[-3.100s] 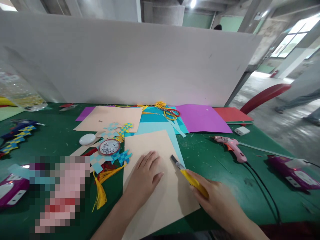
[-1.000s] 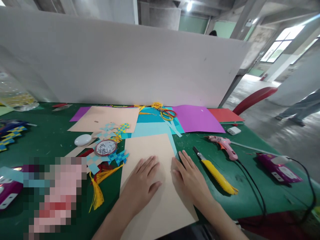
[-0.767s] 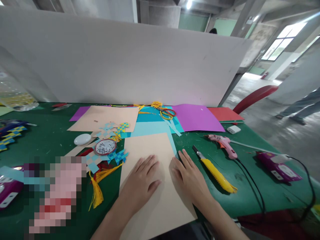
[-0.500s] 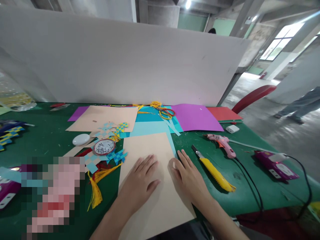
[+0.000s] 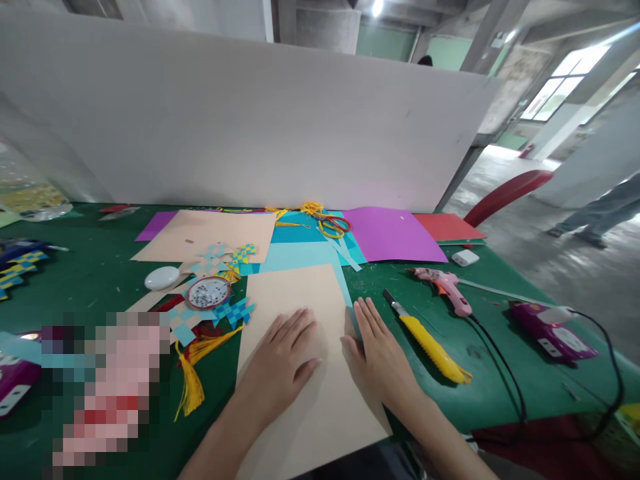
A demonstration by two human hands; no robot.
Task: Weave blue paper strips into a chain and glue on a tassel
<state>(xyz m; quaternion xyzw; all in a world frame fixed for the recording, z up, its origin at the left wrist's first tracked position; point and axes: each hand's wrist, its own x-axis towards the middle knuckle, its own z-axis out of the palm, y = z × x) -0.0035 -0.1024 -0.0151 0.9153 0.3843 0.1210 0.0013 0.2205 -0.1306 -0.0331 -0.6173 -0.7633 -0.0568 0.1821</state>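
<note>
A beige sheet of paper (image 5: 295,293) lies on the green table (image 5: 100,280) in front of me. My left hand (image 5: 283,363) rests flat on its middle, fingers spread. At the sheet's right edge lies my right hand (image 5: 377,353), also flat with fingers stretched out, and it holds nothing. A yellow utility knife (image 5: 427,337) lies on the table just right of my right hand, blade pointing away from me.
Woven blue paper pieces (image 5: 225,313), a round tin of small beads (image 5: 209,293) and yellow tassels (image 5: 193,383) lie left of the sheet. Purple paper (image 5: 395,233), scissors (image 5: 333,225), a pink glue gun (image 5: 445,288) with black cable and a grey partition board (image 5: 240,127) lie beyond.
Three seconds ago my right hand held the knife against the sheet's right edge. The knife now lies on the table, and that hand has settled flat at the sheet's edge.
</note>
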